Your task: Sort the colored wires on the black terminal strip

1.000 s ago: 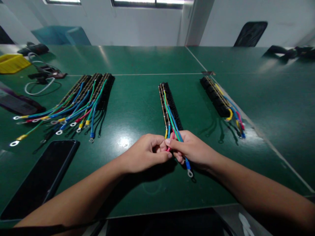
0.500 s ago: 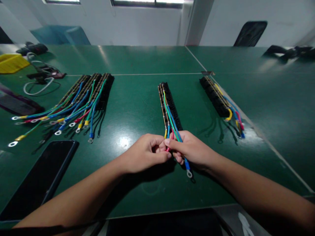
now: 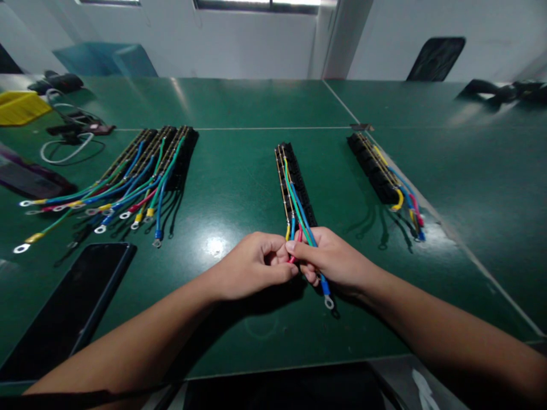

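almost nothing is changing right now: against the frames just before, both hands keep the same pose, and the strip between them shows no clear shift. that steadiness suggests careful finger work on the wire ends rather than any moving of the strip.

the left hand (image 3: 252, 265) has its grip closed, thumb and curled fingers seeming to pinch the red wire (image 3: 300, 232) near its lower end, though the fingertips hide the exact contact. the right hand (image 3: 342, 259) is closed around the bundle of wires (image 3: 299, 205), its thumb reaching across toward the left fingers, so the two hands meet. a blue-sleeved ring lug (image 3: 329, 302) pokes out below the right hand. how the other wire ends sit inside the grip, i cannot tell.

the middle strip (image 3: 301, 182), black with metal rails, lies on the green counter (image 3: 239, 165) just beyond the hands, its near end close to the fingers. green and blue wires run down along it, with a short yellow one (image 3: 288, 231) at the near end.

to the left, three wired strips (image 3: 183, 162) lie side by side, ring lugs fanned toward the phone (image 3: 70, 310). another wired strip (image 3: 372, 171) lies well apart on the right, its wires bunched at the near end.
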The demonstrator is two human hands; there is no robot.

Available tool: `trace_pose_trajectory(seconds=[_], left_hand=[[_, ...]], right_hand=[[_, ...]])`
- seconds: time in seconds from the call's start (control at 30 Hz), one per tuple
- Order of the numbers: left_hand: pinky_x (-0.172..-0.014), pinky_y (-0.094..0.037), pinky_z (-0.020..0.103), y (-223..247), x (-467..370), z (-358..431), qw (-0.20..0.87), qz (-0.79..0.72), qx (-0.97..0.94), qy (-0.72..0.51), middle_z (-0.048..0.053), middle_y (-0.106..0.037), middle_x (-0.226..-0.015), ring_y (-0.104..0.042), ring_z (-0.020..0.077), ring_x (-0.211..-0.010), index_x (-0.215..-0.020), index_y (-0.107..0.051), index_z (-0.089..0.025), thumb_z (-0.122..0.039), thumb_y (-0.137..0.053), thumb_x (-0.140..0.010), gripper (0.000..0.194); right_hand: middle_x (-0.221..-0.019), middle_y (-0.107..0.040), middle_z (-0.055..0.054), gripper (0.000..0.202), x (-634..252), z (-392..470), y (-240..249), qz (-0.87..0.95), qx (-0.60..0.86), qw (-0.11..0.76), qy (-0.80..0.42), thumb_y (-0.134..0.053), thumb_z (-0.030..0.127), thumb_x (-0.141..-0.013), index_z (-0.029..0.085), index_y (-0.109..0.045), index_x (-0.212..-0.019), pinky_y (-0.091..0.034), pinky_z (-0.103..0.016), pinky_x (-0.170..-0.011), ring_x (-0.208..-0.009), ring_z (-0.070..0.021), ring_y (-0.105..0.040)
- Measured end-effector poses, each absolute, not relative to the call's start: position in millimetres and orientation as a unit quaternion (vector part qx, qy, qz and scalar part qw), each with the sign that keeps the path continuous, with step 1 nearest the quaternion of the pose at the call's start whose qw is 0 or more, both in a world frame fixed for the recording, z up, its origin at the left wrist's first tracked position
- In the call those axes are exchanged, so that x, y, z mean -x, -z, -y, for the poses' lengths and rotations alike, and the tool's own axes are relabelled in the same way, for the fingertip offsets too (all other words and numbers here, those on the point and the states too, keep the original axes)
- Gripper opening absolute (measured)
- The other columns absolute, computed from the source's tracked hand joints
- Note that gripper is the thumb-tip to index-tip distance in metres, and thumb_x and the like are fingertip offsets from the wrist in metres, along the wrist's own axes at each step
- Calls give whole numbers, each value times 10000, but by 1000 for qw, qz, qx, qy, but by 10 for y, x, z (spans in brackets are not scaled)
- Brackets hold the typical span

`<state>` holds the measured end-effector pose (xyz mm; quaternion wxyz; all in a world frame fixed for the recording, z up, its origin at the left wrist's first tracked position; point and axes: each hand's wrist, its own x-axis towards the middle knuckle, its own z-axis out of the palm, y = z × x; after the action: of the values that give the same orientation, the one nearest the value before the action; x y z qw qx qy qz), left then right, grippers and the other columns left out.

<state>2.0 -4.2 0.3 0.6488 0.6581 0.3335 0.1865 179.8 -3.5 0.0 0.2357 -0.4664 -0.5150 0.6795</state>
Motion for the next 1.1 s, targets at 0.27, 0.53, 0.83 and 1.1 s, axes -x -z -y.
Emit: trace_pose_trajectory(seconds=[0.27, 0.53, 0.83, 1.1], left_hand=[[-539, -302, 186, -10, -21, 28, 656, -317, -661, -179, -20, -487, -682, -367, 66, -588, -888, -641, -103, -262, -514, -870, 205], [-519, -281, 180, 2, -24, 29, 655, -326, -654, -196, -26, -449, -651, -341, 62, -574, -842, -632, -97, -276, -523, -865, 210], [-530, -287, 187, 31, -12, 28, 668, -322, -639, -203, -41, -438, -658, -345, 60, -584, -747, -538, -121, -276, -567, -852, 190], [-534, -282, 200, 7, -19, 40, 649, -358, -639, -203, -48, -417, -643, -346, 60, -585, -707, -469, -133, -263, -571, -839, 212]], right_hand=[[-418, -493, 54, 230, -1807, 29, -1, 516, 461, 232, -683, -566, 311, -861, 151, -574, -696, -352, -161, -362, -348, -56, -411], [-408, -490, 54, 235, -1808, 25, 15, 507, 459, 243, -688, -589, 317, -845, 154, -558, -679, -349, -165, -360, -341, -57, -407], [-414, -498, 56, 222, -1799, 36, 12, 509, 458, 247, -686, -586, 308, -848, 152, -562, -692, -354, -163, -361, -345, -56, -411], [-423, -481, 61, 193, -1798, 33, 26, 503, 464, 255, -683, -581, 306, -851, 151, -569, -737, -359, -168, -363, -351, -60, -409]])
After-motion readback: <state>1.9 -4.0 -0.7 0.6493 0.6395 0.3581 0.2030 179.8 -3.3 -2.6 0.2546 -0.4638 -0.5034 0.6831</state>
